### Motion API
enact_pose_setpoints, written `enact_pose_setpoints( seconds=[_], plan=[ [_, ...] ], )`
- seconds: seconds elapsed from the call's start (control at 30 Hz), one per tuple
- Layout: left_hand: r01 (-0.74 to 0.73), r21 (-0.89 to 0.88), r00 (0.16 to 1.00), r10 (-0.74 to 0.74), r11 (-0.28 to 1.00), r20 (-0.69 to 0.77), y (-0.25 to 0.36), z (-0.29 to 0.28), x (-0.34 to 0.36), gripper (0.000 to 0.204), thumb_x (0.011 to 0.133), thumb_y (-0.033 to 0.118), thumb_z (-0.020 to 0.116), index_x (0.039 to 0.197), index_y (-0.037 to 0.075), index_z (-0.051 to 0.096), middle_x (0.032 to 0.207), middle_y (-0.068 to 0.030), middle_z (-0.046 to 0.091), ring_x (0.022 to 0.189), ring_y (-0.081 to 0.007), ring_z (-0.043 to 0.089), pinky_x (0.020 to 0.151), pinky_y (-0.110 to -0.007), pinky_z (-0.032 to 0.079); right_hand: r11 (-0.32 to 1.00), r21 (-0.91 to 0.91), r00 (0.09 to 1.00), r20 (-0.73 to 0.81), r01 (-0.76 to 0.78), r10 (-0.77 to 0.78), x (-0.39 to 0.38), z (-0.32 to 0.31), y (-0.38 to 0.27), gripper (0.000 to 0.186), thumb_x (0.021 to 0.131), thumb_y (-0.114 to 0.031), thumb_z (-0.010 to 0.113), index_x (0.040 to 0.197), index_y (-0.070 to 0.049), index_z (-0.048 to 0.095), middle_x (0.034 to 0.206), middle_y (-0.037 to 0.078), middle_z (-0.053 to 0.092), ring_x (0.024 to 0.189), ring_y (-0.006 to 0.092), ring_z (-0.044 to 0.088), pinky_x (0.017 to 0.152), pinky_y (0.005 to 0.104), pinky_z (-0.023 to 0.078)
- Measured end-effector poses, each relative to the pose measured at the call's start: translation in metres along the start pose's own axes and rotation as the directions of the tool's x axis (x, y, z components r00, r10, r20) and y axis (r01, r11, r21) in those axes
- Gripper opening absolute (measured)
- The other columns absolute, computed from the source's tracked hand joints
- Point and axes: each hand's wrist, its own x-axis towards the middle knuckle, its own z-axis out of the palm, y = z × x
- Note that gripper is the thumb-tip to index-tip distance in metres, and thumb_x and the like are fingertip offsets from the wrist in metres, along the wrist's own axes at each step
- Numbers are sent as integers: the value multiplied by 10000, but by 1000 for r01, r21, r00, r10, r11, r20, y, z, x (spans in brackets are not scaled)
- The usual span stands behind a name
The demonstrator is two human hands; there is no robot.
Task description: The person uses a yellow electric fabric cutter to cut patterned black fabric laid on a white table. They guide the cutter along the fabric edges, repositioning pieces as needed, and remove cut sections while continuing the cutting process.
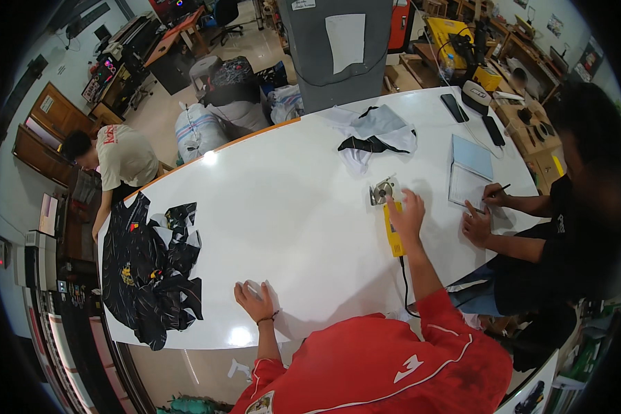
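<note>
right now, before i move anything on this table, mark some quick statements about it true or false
1. The black printed fabric lies to the left of the left hand. True.
2. The left hand grips that fabric. False: it is empty.
3. The yellow cutter is nearer the right hand than the left. True.
4. The cutter rests on the black printed fabric. False: it is on the white table.
5. A co-worker's hand holds a pen. True.

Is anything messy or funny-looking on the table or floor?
Yes. White scraps lie on the floor beside the table, as if dropped. On top, the white-and-black cloth and black printed fabric lie crumpled. The yellow cutter by the right hand shows no obvious damage.
</note>
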Motion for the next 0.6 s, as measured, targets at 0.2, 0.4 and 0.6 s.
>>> enact_pose_setpoints(
  seconds=[0.2, 0.4, 0.6],
  plan=[
    [-6, 76, 1000, 4, 997, 17, 4, 1, 4, 642, 928, 339, 773, 1393, -42, 549, 1588, -289, 373, 1493, -453, 318, 1212, -567, 316, 975, 107, 952, 219, 194, -214, 146, 93, 15, 253, 852, -213, 788, 1080, -118, 732, 991, 120, 673, 932, 340, 668, 801, 467, 546],
    [-23, 104, 999, 27, 994, -35, 5, 8, 1, 618, 904, 318, 781, 1357, -24, 538, 1543, -307, 393, 1454, -468, 357, 1186, -582, 348, 910, -324, 860, 505, 258, -64, 205, 158, 7, 158, 900, -155, 705, 1053, -119, 719, 1185, 146, 652, 1054, 390, 699, 909, 512, 594],
    [103, -55, 989, -108, 993, -100, 1, 16, 7, 525, 895, 254, 810, 1309, -4, 615, 1488, -239, 508, 1419, -424, 423, 1183, -536, 362, 914, 269, 835, 388, 303, -391, 265, 143, -34, 161, 977, -167, 666, 1066, -34, 673, 1056, 176, 731, 949, 352, 726, 798, 440, 564]
  ],
)
